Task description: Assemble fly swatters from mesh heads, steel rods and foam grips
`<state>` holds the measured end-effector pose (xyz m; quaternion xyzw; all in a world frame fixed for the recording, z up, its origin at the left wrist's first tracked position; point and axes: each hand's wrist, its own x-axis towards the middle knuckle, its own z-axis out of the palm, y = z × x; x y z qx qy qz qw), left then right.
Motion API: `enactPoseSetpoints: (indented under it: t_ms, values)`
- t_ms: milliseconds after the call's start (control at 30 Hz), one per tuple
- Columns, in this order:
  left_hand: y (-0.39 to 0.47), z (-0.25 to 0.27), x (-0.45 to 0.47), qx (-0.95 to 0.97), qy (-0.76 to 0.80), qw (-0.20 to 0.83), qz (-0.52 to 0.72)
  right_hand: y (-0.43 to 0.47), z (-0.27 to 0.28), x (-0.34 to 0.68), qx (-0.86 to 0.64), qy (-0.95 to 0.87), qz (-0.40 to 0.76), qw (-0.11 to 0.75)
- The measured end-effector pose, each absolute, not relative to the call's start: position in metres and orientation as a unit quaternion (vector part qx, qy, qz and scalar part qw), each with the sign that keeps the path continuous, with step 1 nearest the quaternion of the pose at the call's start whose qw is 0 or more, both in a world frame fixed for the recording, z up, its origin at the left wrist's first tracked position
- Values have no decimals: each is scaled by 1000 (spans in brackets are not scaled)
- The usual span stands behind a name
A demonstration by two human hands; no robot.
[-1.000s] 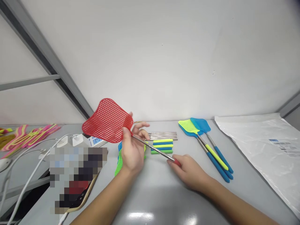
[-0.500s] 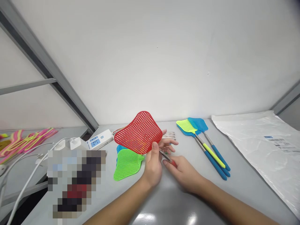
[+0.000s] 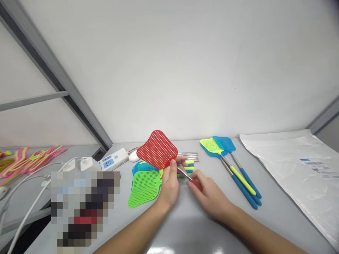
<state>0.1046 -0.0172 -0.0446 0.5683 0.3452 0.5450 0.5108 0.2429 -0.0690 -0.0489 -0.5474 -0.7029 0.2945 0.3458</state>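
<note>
Left of the left fingers, on the smooth grey desk (image 3: 185,225): a bright-green mesh swatter head (image 3: 144,188), partly covering blue mesh heads (image 3: 138,167). Next, pinched at the neck by the left hand (image 3: 170,187), other fingers loosely spread: a red kite-shaped mesh head (image 3: 157,150), raised above the desk. Between both hands, a silver metal shaft (image 3: 183,172), long a second ago, now slid short, so apparently nearly collapsed. Beyond the left fingers, thin silver rods (image 3: 191,155). Gripped in curled fingers of the right hand (image 3: 212,197): a slim red handle (image 3: 196,185). Right of those fingers, lying as before: blue and yellow-green swatters (image 3: 241,179).
</note>
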Motion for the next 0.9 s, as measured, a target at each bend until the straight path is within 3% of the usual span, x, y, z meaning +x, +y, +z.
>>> enactPoseSetpoints:
  t_ms: [233,567,800,900]
  values:
    - [-14,-41,100,574,368,495,539,-71,-42,249,-540,-732,240,338]
    - [-17,-38,102,582,381,490,526,-69,-46,246,-539,-717,268,353]
    - [-14,-40,102,565,400,479,539,-69,-48,249,-574,-708,204,356]
    - [-14,-39,102,586,379,486,526,-66,-39,261,-597,-711,127,349]
